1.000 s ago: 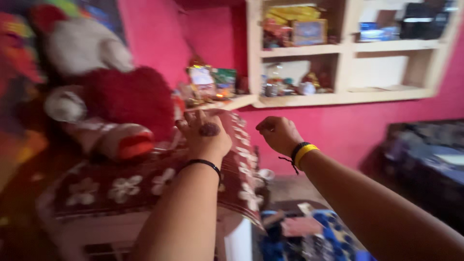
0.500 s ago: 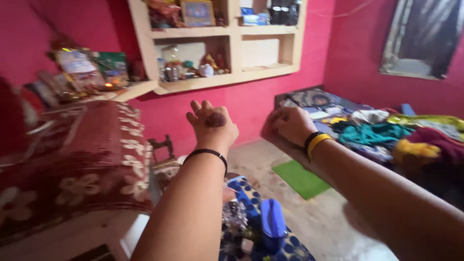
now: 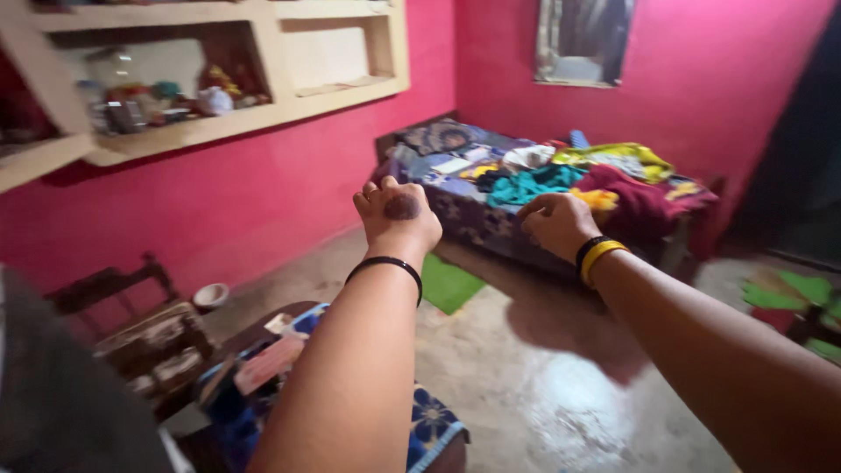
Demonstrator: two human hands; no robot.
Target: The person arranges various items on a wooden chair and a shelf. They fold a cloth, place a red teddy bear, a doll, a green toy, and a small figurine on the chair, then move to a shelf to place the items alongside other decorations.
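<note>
Both arms are stretched out in mid-air. The left hand (image 3: 399, 215) is loosely curled and the right hand (image 3: 556, 223) half closed; nothing is held. The clothes (image 3: 561, 180) lie untouched on the bed (image 3: 455, 206) beyond.

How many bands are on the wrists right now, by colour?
Black bands: 2, one on the left wrist, one on the right wrist
Yellow band: 1, right wrist
Total: 3
</note>
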